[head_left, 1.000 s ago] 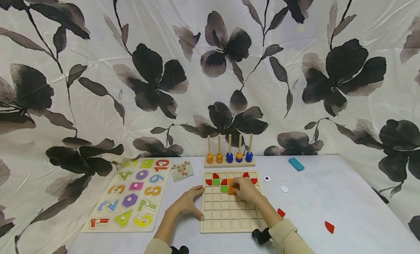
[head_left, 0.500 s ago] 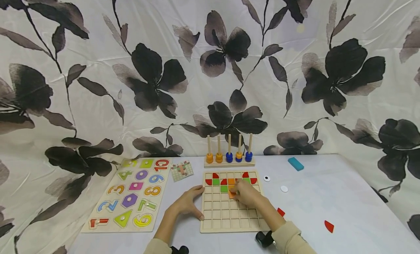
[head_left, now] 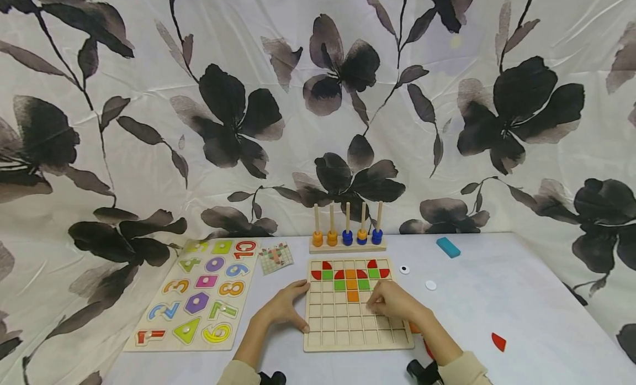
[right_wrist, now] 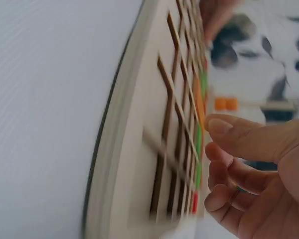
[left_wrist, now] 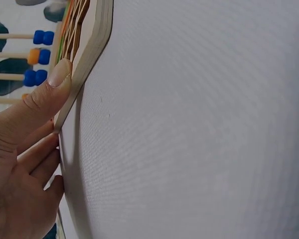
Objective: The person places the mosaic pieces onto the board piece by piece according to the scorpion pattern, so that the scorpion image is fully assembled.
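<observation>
A wooden grid board (head_left: 330, 324) lies in front of me, with red quarter-round pieces, green squares and a column of orange squares (head_left: 352, 296) set in its upper rows. My left hand (head_left: 283, 307) rests against the board's left edge, thumb and fingers spread apart. In the left wrist view, the thumb (left_wrist: 47, 94) touches the rim. Over the right half of the grid is my right hand (head_left: 395, 301), its fingers loosely bent and no piece visible in them. The right wrist view has its thumb (right_wrist: 254, 139) close over the board's face, apart from the fingertips.
A number puzzle board (head_left: 164, 294) lies left, beside a small pattern card (head_left: 275, 258). Behind the grid stands a peg stand with beads (head_left: 348, 249). To the right are a teal block (head_left: 449, 248), white discs (head_left: 430, 286), a red piece (head_left: 499, 342) and an orange piece (head_left: 414, 328).
My right hand has let go of the lowest orange square and moved right and toward me, uncovering the orange column and a green square. The left hand stays at the board's edge.
</observation>
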